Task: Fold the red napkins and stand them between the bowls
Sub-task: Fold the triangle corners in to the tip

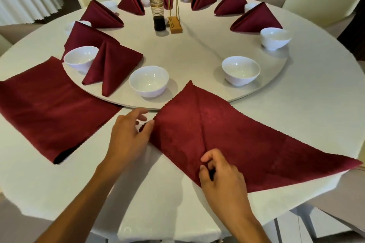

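Pinching the left corner of the dark red cloth napkin (pixel 227 136) with our left hand (pixel 128 136) and nipping its near folded edge at the centre crease with our right hand (pixel 219 175), we hold it taut on the white-clothed round table (pixel 296 108), probably so the next fold falls true. It lies flat as a triangle, tip towards the gap between two white ceramic bowls (pixel 149 80), where it should stand; another flat red folded napkin (pixel 49 108) waits left, and the finished cones likely serve as our pattern.
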{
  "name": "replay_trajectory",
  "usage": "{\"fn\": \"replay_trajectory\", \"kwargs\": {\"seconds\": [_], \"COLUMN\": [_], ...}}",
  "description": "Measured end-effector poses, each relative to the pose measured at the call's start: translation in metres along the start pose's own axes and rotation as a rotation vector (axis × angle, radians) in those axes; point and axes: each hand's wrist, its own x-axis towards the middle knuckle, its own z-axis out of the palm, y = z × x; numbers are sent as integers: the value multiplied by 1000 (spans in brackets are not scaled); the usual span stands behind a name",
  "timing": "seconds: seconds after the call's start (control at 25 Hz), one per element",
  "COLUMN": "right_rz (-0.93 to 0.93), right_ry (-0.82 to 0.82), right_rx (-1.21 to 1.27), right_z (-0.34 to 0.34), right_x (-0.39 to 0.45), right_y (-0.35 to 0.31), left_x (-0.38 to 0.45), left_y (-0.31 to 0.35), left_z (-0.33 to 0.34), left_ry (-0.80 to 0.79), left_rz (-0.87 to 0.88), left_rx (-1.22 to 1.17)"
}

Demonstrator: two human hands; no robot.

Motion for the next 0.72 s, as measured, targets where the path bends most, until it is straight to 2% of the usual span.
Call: {"fn": "replay_trajectory", "kwargs": {"seconds": [0.08, 0.2, 0.28, 0.44, 0.72], "right_rz": [-15, -29, -85, -313, -421], "right_ry": [-1, -6, 33, 184, 274], "right_rx": [-26, -64, -206, -525, -624], "right_z": [-2, -4, -3, 3, 6], "right_x": [2, 4, 1, -15, -24], "right_y": [-1, -1, 0, 20, 38], "left_x": [-2, 5, 8, 8, 5], "left_y": [-14, -23, -26, -28, -23], "left_z": [0, 0, 2, 5, 11], "left_ry": [-112, -126, -128, -115, -33], "left_rz": [-115, -167, -176, -143, -134], "left_rx": [-177, -277, -218, -88, 66]}}
